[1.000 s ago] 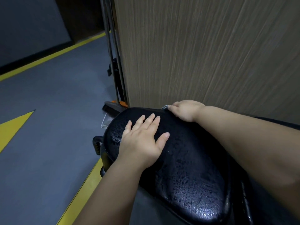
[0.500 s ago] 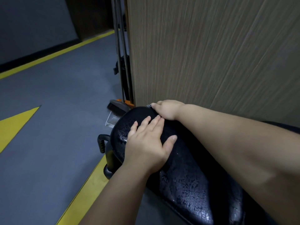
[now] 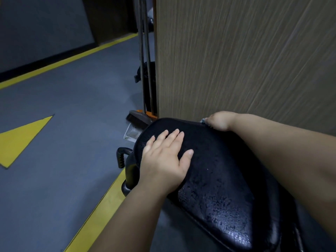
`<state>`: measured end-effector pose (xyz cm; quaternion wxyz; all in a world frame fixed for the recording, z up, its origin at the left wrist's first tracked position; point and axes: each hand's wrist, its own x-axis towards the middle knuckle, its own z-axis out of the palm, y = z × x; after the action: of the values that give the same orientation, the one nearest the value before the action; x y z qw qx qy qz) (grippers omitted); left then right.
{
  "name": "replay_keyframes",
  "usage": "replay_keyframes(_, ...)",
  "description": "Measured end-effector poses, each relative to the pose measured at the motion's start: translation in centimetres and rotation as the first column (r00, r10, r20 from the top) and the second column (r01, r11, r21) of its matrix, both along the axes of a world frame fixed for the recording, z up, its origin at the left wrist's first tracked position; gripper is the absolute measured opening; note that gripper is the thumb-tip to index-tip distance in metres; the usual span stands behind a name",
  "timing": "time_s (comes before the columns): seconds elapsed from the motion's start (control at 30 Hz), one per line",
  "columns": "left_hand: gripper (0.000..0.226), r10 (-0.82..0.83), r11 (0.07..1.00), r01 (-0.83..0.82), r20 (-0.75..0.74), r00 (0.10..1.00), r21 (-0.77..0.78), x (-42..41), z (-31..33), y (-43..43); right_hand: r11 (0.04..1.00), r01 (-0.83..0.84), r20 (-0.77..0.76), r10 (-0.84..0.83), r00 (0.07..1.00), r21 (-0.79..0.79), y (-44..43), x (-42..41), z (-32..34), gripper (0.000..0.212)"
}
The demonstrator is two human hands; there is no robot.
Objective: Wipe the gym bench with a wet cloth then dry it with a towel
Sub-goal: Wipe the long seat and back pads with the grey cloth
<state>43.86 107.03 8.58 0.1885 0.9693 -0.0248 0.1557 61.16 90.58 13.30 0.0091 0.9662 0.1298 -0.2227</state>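
The black padded gym bench [image 3: 227, 206] runs from lower right toward the middle, and its near part is glossy with water droplets. Its far end looks matte and finely textured, like a dark cloth [image 3: 200, 139] spread over it. My left hand [image 3: 165, 157] lies flat, palm down, on that matte area near the pad's left edge. At the pad's far edge, against the panel, my right hand [image 3: 219, 120] is curled shut on the cloth's edge. A small pale bit shows at its fingertips.
A wood-grain panel [image 3: 236, 60] stands right behind the bench. A broom head [image 3: 138, 118], a clear dustpan [image 3: 131, 133] and two upright poles [image 3: 145, 70] sit at its left corner. A black bench handle [image 3: 121, 157] juts left over the yellow floor line [image 3: 101, 206].
My right hand slid left along the pad's far edge, then back to the right. My left hand stayed flat on the pad. The view shifted slightly.
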Motion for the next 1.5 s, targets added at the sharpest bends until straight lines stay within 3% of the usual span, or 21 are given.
replay_keyframes(0.17,0.063,0.015,0.999,-0.013,0.055,0.998,-0.034,0.0,-0.4,0.0,0.980,-0.125,0.024,0.123,0.992,0.156,5.6,-1.5,0.7,0.044)
replay_keyframes(0.27,0.060,0.009,0.999,-0.006,0.070,0.998,-0.047,0.2,-0.4,0.0,0.951,-0.098,0.019,0.096,0.995,0.293,7.6,-1.7,0.6,0.038)
replay_keyframes(0.4,0.055,0.022,0.998,-0.017,0.098,0.995,-0.055,0.0,-0.8,0.2,0.968,-0.118,-0.031,0.128,0.991,0.223,6.1,-1.1,0.3,0.039)
replay_keyframes(0.57,0.060,-0.002,0.998,0.008,0.076,0.997,-0.069,0.1,-0.5,0.2,0.989,0.038,-0.068,-0.029,0.997,0.146,3.7,0.0,0.4,0.043)
replay_keyframes(0.63,0.061,-0.007,0.997,0.013,0.082,0.997,-0.075,0.0,-0.5,0.3,0.992,-0.008,-0.059,0.015,0.998,0.122,4.6,-0.5,0.9,0.042)
replay_keyframes(0.97,0.051,-0.003,0.996,0.018,0.164,0.986,-0.089,0.3,-1.2,0.7,0.932,-0.131,0.018,0.133,0.991,0.338,10.2,-1.5,0.4,0.035)
replay_keyframes(1.1,0.048,0.003,0.996,0.016,0.203,0.979,-0.093,0.2,-1.3,0.5,0.961,-0.148,-0.024,0.158,0.987,0.232,7.7,-0.9,0.9,0.043)
replay_keyframes(1.23,0.049,0.005,0.996,0.013,0.201,0.980,-0.088,0.3,-1.3,0.6,0.987,-0.052,-0.060,0.062,0.996,0.154,6.2,0.0,0.6,0.039)
replay_keyframes(1.5,0.041,-0.006,0.987,0.053,0.301,0.954,-0.149,0.5,-1.9,0.9,0.953,-0.170,0.011,0.173,0.985,0.250,11.6,-2.3,1.5,0.037)
